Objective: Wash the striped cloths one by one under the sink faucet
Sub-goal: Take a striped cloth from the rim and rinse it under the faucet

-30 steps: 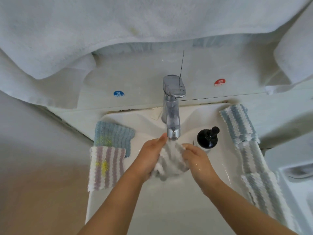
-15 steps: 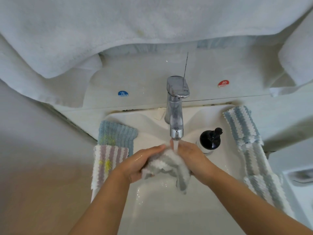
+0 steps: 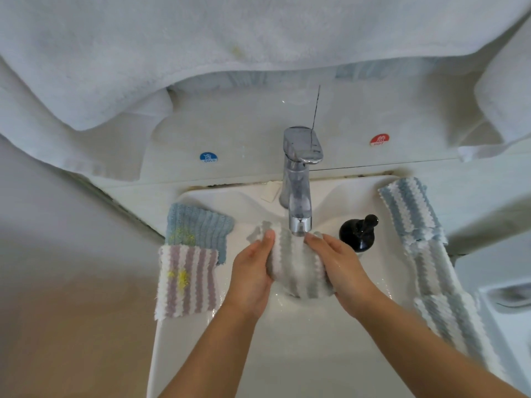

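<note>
**Grey-striped cloth held under the faucet**

Both hands grip a grey-and-white striped cloth (image 3: 298,265) over the middle of the sink (image 3: 287,354), directly below the spout of the chrome faucet (image 3: 298,185). The left hand (image 3: 253,280) curls round the cloth's left side, thumb lying on top of it. The right hand (image 3: 342,271) wraps its right side, fingers pointing toward the spout. The cloth is spread between them, stripes running toward the person.

On the sink's left edge lie two more cloths: a blue cloth (image 3: 201,228) with a yellow stain near the back corner, and a purple-and-white striped cloth (image 3: 186,280), also stained yellow, overlapping its front end. Along the right edge a row of blue-and-white striped cloths (image 3: 413,214) runs from back to front. A black soap pump (image 3: 359,232) stands just right of the faucet.

Behind the sink, the wall carries a blue sticker (image 3: 208,157) marked cold and a red sticker (image 3: 379,139) marked hot. White towels (image 3: 230,53) hang above.
</note>
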`<move>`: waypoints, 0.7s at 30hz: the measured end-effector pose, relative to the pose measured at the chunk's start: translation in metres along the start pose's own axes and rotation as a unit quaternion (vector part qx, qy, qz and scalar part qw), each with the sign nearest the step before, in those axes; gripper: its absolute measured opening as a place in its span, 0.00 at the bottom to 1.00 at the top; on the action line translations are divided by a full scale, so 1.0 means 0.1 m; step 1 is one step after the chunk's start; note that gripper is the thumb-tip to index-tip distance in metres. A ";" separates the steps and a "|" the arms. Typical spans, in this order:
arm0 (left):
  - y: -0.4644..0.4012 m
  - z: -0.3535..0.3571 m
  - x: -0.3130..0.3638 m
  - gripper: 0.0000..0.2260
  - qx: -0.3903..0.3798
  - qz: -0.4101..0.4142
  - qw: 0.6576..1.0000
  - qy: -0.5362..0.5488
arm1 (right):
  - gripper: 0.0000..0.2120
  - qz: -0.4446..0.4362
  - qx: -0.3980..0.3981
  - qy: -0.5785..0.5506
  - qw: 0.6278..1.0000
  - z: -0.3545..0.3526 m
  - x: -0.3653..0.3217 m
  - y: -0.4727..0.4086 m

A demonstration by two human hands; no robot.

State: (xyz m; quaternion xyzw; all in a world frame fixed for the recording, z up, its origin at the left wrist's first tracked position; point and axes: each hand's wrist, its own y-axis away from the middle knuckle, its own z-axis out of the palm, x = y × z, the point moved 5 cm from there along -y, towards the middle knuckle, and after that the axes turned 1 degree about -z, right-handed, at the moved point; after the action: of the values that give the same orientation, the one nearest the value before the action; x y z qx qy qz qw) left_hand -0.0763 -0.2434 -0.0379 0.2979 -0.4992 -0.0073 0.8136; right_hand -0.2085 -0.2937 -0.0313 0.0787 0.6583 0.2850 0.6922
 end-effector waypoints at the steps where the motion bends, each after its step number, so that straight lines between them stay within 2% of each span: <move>1: 0.01 0.00 0.01 0.15 0.030 0.031 0.998 -0.056 | 0.16 -0.003 0.013 0.001 1.000 0.00 -0.01 0.00; 4: 0.05 -0.03 0.10 0.20 0.137 0.146 0.947 -0.253 | 0.18 -0.025 0.053 0.038 0.998 -0.04 -0.04 -0.01; 6: 0.07 -0.02 0.14 0.21 0.174 0.174 0.919 -0.308 | 0.18 -0.046 0.078 0.073 0.993 -0.05 -0.08 -0.02; 10: 0.03 0.07 0.07 0.23 0.185 0.132 0.929 -0.291 | 0.19 -0.057 0.101 0.124 0.985 0.10 0.00 -0.03; 14: -0.04 0.18 -0.07 0.20 0.141 0.068 0.947 -0.282 | 0.19 -0.031 0.097 0.173 0.980 0.22 0.07 -0.08; 16: -0.05 0.19 -0.06 0.17 0.133 0.069 0.951 -0.272 | 0.20 -0.057 0.085 0.199 0.975 0.22 0.03 -0.08; 19: -0.04 0.18 0.06 0.20 0.130 0.077 0.955 -0.255 | 0.18 -0.058 0.043 0.199 0.977 0.28 0.04 0.02; 21: 0.03 0.27 0.09 0.19 0.099 0.116 0.943 -0.296 | 0.17 -0.068 0.071 0.198 0.975 0.24 0.00 0.00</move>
State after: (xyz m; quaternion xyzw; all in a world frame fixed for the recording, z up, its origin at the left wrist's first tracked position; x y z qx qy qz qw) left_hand -0.0946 -0.2567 -0.0209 0.3014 -0.7464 0.0483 0.5913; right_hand -0.1852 -0.2877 -0.0285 0.0249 0.8045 0.1997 0.5589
